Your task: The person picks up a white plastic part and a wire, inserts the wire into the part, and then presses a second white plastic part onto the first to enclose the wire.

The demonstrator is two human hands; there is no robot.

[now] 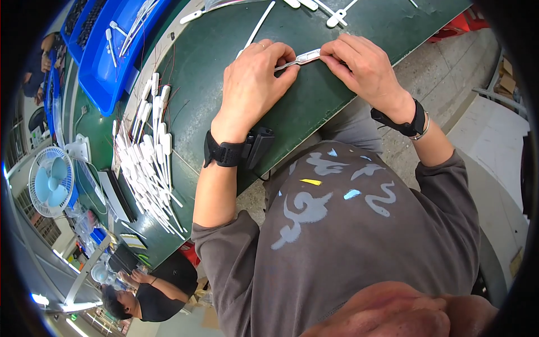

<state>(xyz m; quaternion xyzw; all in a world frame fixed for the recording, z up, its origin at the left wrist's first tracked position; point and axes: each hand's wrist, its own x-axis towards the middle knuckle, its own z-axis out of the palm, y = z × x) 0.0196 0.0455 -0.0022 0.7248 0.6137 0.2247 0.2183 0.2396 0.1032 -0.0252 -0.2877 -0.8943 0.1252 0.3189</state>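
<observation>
Above the green tabletop (205, 84) I hold a slim white thermometer casing (308, 57) with a small window in its wider part. My left hand (251, 84) is closed on the narrow stem, thumb against forefinger. At the other end, my right hand (364, 68) pinches the wide tip between thumb and fingers. Beside my left hand lies another long white stem (260, 25), partly hidden by that hand. More white casings (337, 18) rest at the far edge of view, beyond my right hand.
Left of my left arm spreads a heap of similar white casings (143, 168) with thin dark wires. A blue tray (92, 76) holding several pieces stands behind it. A fan (51, 181) is farther left. Another person (160, 286) sits at the lower left.
</observation>
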